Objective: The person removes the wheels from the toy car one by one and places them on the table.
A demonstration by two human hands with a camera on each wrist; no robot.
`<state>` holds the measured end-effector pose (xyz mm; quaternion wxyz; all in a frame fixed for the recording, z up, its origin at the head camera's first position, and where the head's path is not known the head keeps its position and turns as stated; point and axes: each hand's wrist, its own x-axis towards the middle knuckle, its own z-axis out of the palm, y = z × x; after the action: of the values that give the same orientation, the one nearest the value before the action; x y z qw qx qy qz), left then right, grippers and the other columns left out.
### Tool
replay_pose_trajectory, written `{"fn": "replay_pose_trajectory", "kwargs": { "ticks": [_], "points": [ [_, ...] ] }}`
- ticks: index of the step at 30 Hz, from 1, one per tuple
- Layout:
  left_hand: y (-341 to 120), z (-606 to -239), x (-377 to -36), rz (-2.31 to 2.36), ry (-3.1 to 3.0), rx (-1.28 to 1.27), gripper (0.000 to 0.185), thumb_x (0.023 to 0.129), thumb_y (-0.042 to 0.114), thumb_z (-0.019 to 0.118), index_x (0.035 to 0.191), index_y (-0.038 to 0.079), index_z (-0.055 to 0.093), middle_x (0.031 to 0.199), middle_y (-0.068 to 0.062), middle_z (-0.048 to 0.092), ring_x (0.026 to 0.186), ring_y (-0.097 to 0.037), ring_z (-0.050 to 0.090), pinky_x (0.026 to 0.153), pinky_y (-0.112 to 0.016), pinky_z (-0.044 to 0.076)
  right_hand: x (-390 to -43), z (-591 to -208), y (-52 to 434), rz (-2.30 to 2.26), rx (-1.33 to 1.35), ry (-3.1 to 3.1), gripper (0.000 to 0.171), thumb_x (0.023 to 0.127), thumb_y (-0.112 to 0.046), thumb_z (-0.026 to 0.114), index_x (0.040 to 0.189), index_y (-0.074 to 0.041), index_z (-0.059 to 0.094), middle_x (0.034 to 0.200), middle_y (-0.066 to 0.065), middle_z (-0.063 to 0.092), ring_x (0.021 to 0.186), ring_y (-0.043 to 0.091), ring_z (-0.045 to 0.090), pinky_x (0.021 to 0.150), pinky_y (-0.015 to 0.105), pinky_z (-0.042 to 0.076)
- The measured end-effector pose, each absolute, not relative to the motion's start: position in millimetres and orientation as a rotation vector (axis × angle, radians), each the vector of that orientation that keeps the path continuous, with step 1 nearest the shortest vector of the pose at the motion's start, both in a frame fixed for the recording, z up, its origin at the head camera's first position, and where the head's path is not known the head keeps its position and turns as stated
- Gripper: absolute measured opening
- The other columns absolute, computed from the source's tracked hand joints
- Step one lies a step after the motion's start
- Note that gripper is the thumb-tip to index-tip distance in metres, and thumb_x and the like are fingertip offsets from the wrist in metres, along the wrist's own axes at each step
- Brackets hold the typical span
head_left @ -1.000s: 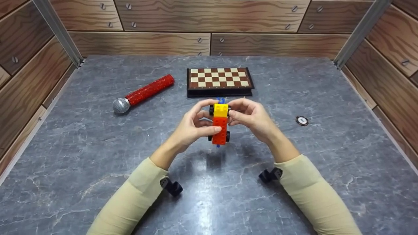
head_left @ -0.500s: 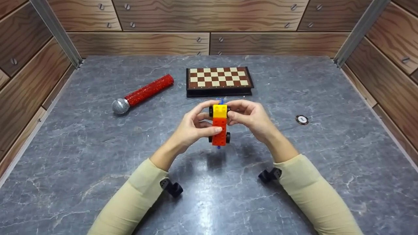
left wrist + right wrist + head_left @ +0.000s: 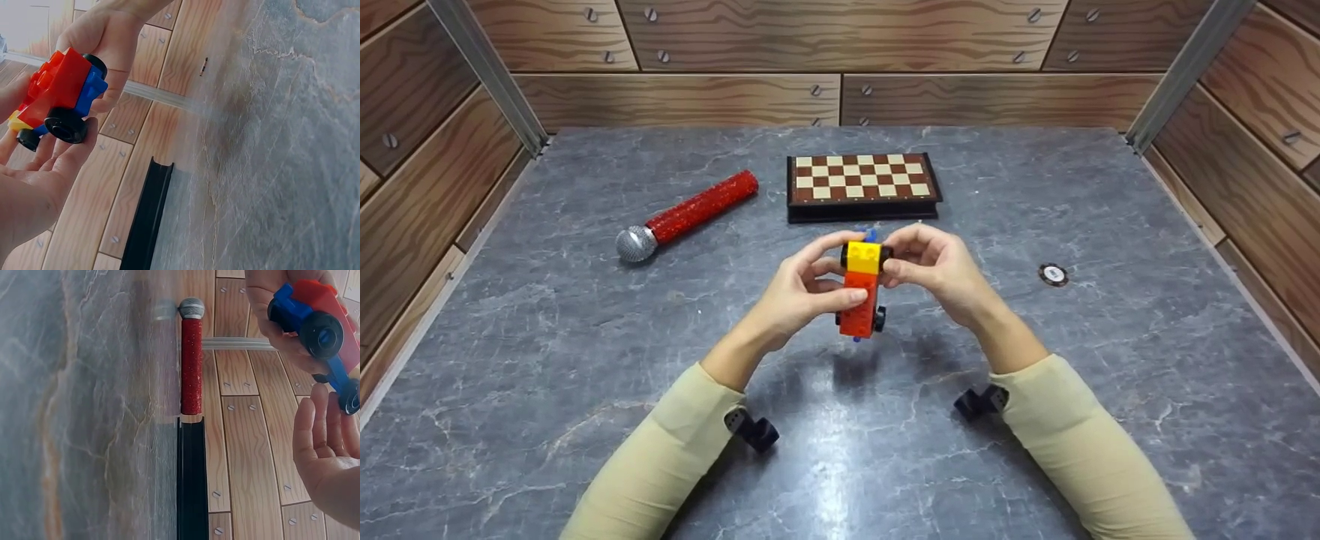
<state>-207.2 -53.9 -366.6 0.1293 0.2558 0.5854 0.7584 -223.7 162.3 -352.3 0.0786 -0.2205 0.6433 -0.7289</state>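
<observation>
A toy car (image 3: 859, 311) of building blocks, with red bricks, a yellow brick at its far end, a blue chassis and black wheels, is held above the table. My left hand (image 3: 791, 296) grips it from the left, thumb across the red top and fingers round the side and underneath. On the other side my right hand (image 3: 941, 262) pinches the wheel beside the yellow brick between thumb and fingers. The right wrist view shows the blue underside (image 3: 336, 374) and the fingertips at the small wheel (image 3: 350, 396).
Behind the hands lies a folded chessboard case (image 3: 862, 184). A red glittery microphone (image 3: 690, 214) with a silver head rests at the left. To the right is a poker chip (image 3: 1054, 274). Wood-patterned walls (image 3: 675, 101) border the grey marbled table (image 3: 585, 360).
The toy car has tilted slightly, its near end swinging a little to the left and its right side turning more into view. Both hands keep their hold almost in place.
</observation>
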Motion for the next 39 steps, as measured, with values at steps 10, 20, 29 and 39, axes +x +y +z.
{"fn": "replay_pose_trajectory", "kwargs": {
  "ticks": [10,20,29,39],
  "points": [
    [-53.7,-367.5,-206.4,2.198,1.693,0.699,0.056,0.081,0.006,0.071,0.132,0.015,0.048,0.105,-0.023,0.058,0.088,-0.036,0.062,0.077,-0.044,0.052,-223.7,-354.5,161.6,-2.166,-0.664,1.917,0.016,0.085,-0.001,0.065,0.100,0.002,0.062,0.092,0.016,0.063,0.069,0.022,0.062,0.069,0.034,0.054],
    [-52.3,-370.0,-206.4,2.191,1.737,0.756,0.052,0.082,0.005,0.070,0.130,0.012,0.049,0.099,-0.022,0.060,0.083,-0.034,0.063,0.074,-0.043,0.053,-220.1,-353.6,157.5,-2.155,-0.634,1.972,0.007,0.084,0.004,0.064,0.089,0.000,0.062,0.082,0.013,0.064,0.064,0.020,0.060,0.066,0.030,0.053],
    [-51.0,-371.8,-206.9,2.206,1.787,0.803,0.051,0.082,0.003,0.070,0.129,0.009,0.050,0.096,-0.021,0.061,0.076,-0.033,0.064,0.071,-0.041,0.054,-217.0,-353.7,153.5,-2.202,-0.690,2.003,0.010,0.081,-0.002,0.069,0.083,-0.001,0.060,0.078,0.011,0.062,0.062,0.019,0.058,0.061,0.027,0.051],
    [-47.8,-368.7,-204.1,2.230,1.813,0.822,0.051,0.081,0.003,0.071,0.127,0.009,0.050,0.091,-0.020,0.061,0.073,-0.034,0.065,0.070,-0.042,0.054,-214.4,-350.7,153.3,-2.258,-0.684,2.022,0.009,0.080,0.007,0.067,0.083,0.001,0.061,0.079,0.013,0.063,0.063,0.019,0.059,0.060,0.028,0.053]
  ]
}}
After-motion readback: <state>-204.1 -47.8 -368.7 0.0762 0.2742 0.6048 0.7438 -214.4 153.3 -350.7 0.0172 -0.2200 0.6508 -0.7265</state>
